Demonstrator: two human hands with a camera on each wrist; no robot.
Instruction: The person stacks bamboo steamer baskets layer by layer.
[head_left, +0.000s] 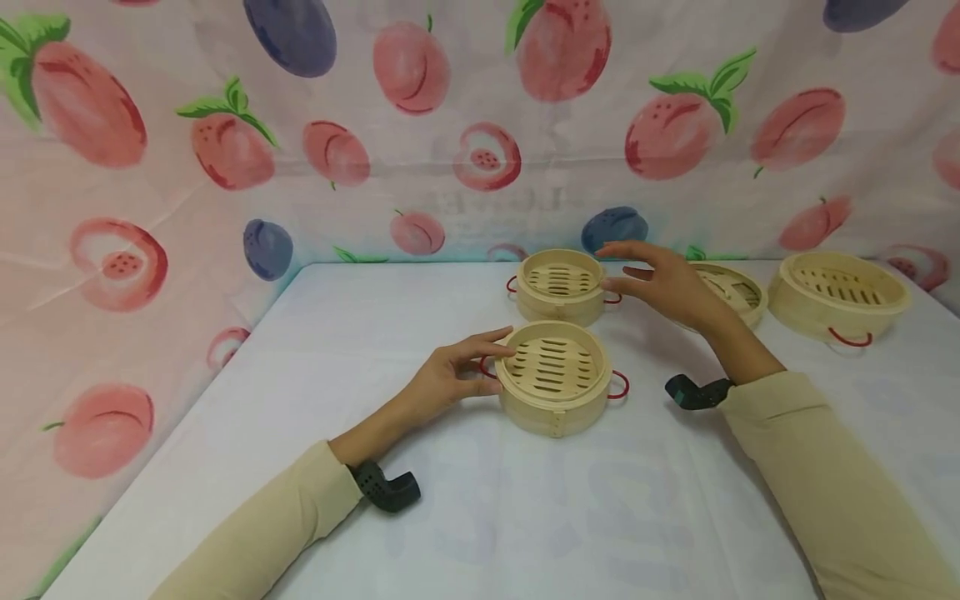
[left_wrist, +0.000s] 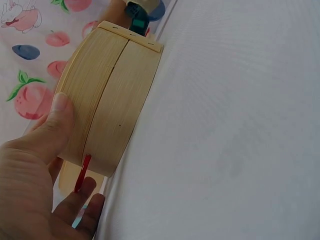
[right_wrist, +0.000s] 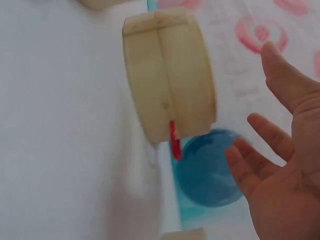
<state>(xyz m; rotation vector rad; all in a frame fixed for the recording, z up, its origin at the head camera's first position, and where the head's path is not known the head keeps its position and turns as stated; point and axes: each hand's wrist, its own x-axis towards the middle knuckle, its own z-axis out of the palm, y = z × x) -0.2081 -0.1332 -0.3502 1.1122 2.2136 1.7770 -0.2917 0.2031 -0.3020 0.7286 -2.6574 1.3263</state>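
A round bamboo steamer basket [head_left: 555, 417] with a slatted inside and red side handles stands on the white table. My left hand [head_left: 453, 371] holds its left side, one finger over the rim and the thumb against the wall. In the left wrist view the thumb [left_wrist: 60, 107] lies on the basket's upper edge, with other fingers near the red handle [left_wrist: 83, 172]. Behind it stands a similar, smaller-looking steamer basket [head_left: 561, 310]. Beside that basket's right rim, my right hand [head_left: 660, 283] spreads its fingers, apart from it in the right wrist view.
A woven bamboo lid [head_left: 738, 292] lies at the back right, partly behind my right hand. A larger slatted steamer basket [head_left: 832, 312] with a red handle stands at far right. Fruit-print cloth [head_left: 412, 167] hangs behind the table [head_left: 585, 517]. Dark cameras sit on both wrists.
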